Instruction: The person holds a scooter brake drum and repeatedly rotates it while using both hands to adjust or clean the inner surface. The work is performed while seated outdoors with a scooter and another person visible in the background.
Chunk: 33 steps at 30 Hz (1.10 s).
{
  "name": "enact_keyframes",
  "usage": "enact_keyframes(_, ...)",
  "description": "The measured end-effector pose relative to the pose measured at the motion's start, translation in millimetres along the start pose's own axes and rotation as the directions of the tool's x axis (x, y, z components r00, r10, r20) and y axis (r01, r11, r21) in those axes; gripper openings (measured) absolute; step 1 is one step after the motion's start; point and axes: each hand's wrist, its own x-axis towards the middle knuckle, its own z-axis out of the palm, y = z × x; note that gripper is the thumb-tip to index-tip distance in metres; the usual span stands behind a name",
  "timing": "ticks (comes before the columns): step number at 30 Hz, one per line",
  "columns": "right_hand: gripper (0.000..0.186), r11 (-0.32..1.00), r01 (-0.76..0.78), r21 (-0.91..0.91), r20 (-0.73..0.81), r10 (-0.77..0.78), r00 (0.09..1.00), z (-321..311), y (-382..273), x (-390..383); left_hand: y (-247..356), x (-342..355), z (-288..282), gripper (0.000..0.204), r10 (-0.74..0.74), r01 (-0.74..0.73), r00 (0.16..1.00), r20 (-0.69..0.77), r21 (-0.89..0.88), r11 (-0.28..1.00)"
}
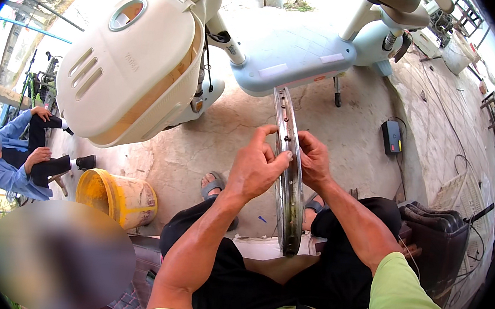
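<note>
A bare metal wheel rim (289,198) stands upright between my knees, seen nearly edge-on, with a row of holes along its band. No spokes show in it. My left hand (258,166) is closed on the rim's left side, its index finger reaching to the far part and its thumb lying on the band. On the other side my right hand (315,160) has its fingers bent and pressed together at the rim's right edge. Its fingertips are partly hidden, so any small part between them does not show.
Ahead stands a pale blue scooter (293,60) with a large cream basket (127,66) at left. A yellow bucket (143,204) sits left of my feet. A black box with a cable (391,137) lies right. A seated person (15,154) is far left; a dark seat (431,246) is right.
</note>
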Motion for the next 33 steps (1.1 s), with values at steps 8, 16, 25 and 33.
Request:
enact_keyframes(8,0.019,0.997,-0.047,-0.067,-0.005,0.047,0.999,-1,-4,-1,4,1,-1,0.054,0.011,-0.011,1.000,-0.011,0.033,0.999)
enact_keyframes(16,0.019,0.987,-0.079,-0.138,0.050,0.086,0.995,6,-30,-12,3,-5,-3,0.048,0.044,-0.044,0.999,-0.019,-0.003,0.999)
enact_keyframes(25,0.020,0.984,-0.055,-0.169,0.217,0.092,0.972,5,-21,-10,-8,-7,-10,0.023,0.168,-0.167,0.986,-0.003,0.118,0.979)
enact_keyframes(33,0.022,0.999,-0.043,-0.021,0.190,0.046,0.981,1,-26,-17,2,-8,-9,0.015,0.374,-0.356,0.927,0.014,0.340,0.870)
